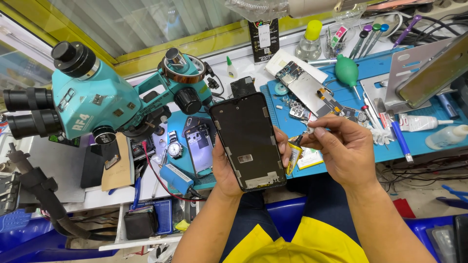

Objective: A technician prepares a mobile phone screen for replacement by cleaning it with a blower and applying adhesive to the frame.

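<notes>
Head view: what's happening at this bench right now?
A person sits at a cluttered repair bench. The left hand holds a black rectangular phone screen panel upright, its back facing the camera. The right hand pinches a small yellow-and-black glue tube by its top, nozzle close to the panel's right edge. A teal stereo microscope stands to the left, and an opened phone body lies on the blue work mat behind.
</notes>
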